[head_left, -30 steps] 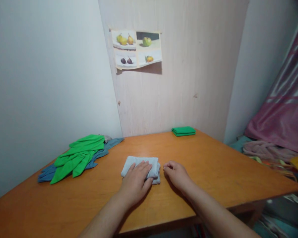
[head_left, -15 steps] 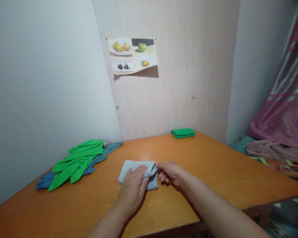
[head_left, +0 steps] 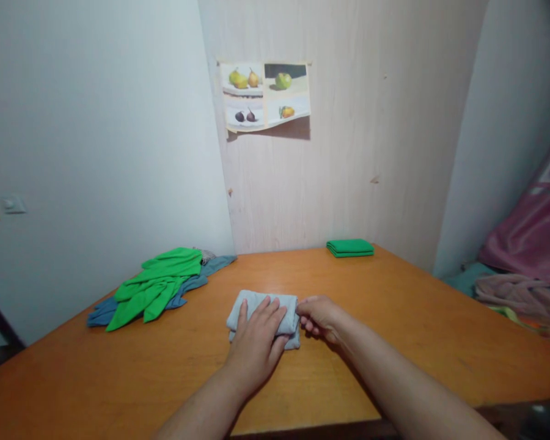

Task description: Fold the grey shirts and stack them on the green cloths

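A light grey cloth [head_left: 291, 319], folded into a thick rectangle, lies near the middle of the table. Its upper fold is set back slightly, so a lower layer shows along the front edge. My left hand [head_left: 258, 343] rests flat on top of it with the fingers spread. At the cloth's right edge, my right hand [head_left: 321, 318] has its thumb and forefinger pinched on the corner, the other fingers curled under. The fingertips partly hide that corner.
On the wooden table [head_left: 165, 373], a loose heap with a bright green cloth [head_left: 165, 278] over a blue cloth [head_left: 101, 313] lies at the left. A neatly folded green cloth [head_left: 351, 248] sits at the back right. Walls stand behind; fruit pictures [head_left: 266, 95] hang there.
The view has turned slightly left. The grey cloth's upper right corner, lifted and bunched before, now lies flatter and straighter. My left hand stays on top and my right hand stays at the right edge.
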Tool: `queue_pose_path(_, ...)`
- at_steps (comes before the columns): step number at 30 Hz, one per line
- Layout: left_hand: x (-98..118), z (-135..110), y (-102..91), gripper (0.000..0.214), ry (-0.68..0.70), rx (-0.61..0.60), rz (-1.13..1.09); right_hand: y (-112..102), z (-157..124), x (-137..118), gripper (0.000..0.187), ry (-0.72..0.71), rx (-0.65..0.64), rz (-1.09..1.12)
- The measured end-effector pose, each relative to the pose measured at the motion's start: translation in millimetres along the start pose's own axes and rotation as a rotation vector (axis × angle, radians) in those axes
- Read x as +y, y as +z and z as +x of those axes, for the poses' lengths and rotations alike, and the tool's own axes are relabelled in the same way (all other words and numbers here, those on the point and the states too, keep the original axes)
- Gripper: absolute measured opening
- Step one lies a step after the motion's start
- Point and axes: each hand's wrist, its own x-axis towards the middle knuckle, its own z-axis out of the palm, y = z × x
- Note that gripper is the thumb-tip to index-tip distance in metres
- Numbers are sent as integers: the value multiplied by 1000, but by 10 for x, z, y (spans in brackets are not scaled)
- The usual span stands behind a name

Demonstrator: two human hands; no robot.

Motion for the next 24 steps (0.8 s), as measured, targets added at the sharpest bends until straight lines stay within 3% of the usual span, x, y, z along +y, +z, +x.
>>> queue_pose_path(7,21,1,-44,61,12,-62,25,-51,133,62,1,-98,-9,-90)
queue_pose_path(18,70,-23,-80,44,53,-69,40,-86,324,213,23,-439,308,-542)
queue_pose_path(24,112,-21,-107,40,64,-62,52,-95,278,249,32,-493,333,-661)
